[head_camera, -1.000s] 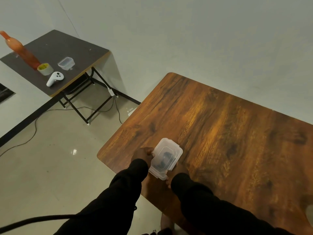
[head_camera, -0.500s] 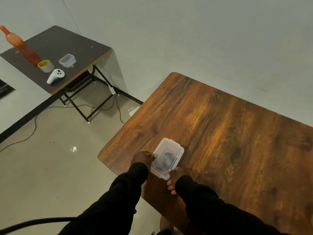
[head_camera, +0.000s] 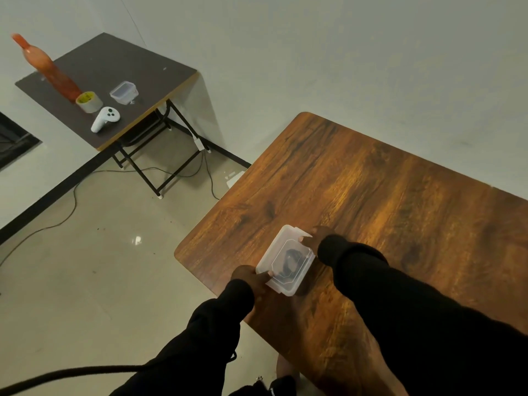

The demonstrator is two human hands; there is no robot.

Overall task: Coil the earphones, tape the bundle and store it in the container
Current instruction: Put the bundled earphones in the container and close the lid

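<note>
From the head camera, a small translucent plastic container (head_camera: 285, 260) with its lid on sits near the left front corner of a wooden desk (head_camera: 385, 201), and a dark bundle of earphones (head_camera: 290, 261) shows blurrily through the lid, inside it. The left hand (head_camera: 253, 278) presses on the container's near left corner, fingers curled over the rim and a fingertip lying on the lid, so its grip is closed on the container. The right hand (head_camera: 315, 238) holds the far right edge, fingertips touching the lid's rim, its grip likewise clamped on the container. Both arms wear black sleeves (head_camera: 400, 295). Well apart, across a glossy tiled floor (head_camera: 85, 267), a dark folding desk (head_camera: 114, 61) stands against the wall and carries a tall orange bottle (head_camera: 48, 70), a roll of tape (head_camera: 88, 101) just beside the bottle's base, a second clear container (head_camera: 124, 92), and a white handheld controller (head_camera: 104, 118). Cables (head_camera: 71, 195) trail over the floor beneath that desk.
</note>
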